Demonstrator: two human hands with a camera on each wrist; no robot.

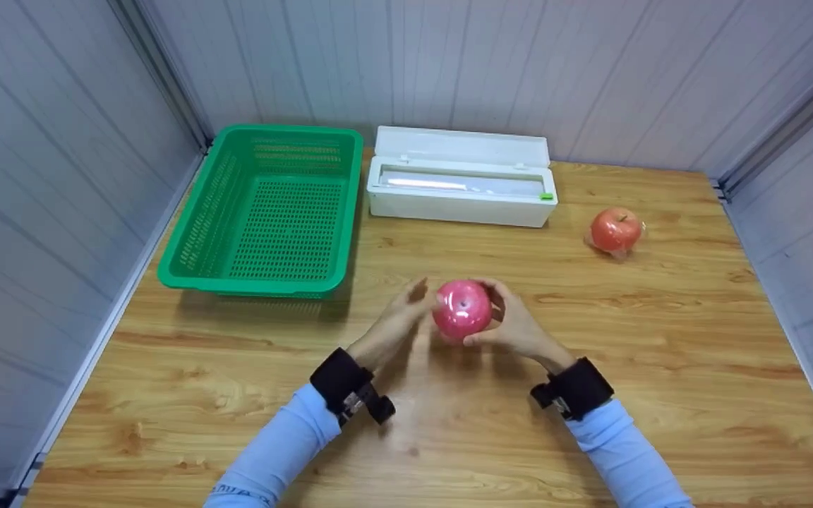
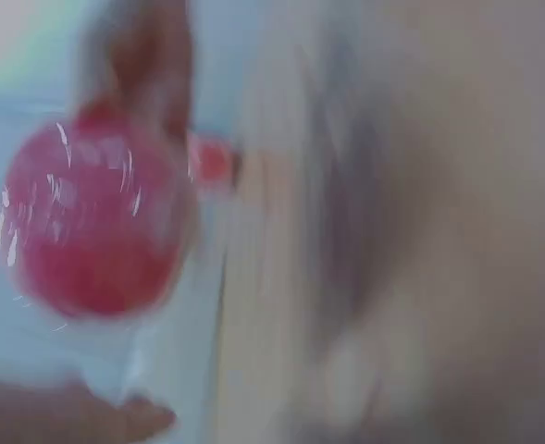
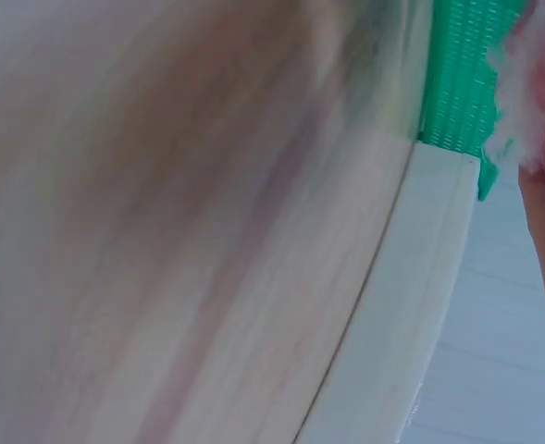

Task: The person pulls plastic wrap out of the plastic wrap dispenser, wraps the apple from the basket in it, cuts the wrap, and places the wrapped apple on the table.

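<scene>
A pinkish-red apple (image 1: 462,310), shiny with clear plastic film, is held over the middle of the table. My right hand (image 1: 516,324) grips its right side, fingers at the back and thumb in front. My left hand (image 1: 396,321) is beside the apple's left side, fingers extended. In the left wrist view, blurred, a left-hand part (image 2: 68,412) shows below the apple (image 2: 96,222), apart from it. Bunched film (image 3: 522,102) hangs from the apple in the right wrist view. A second film-wrapped apple (image 1: 615,231) sits at the right.
A green perforated basket (image 1: 255,285) stands at the back left. Right of it is a white cling-film dispenser box (image 1: 459,210) with its lid raised and a green slider at its right end. Panel walls (image 1: 463,63) enclose the wooden table (image 1: 660,339).
</scene>
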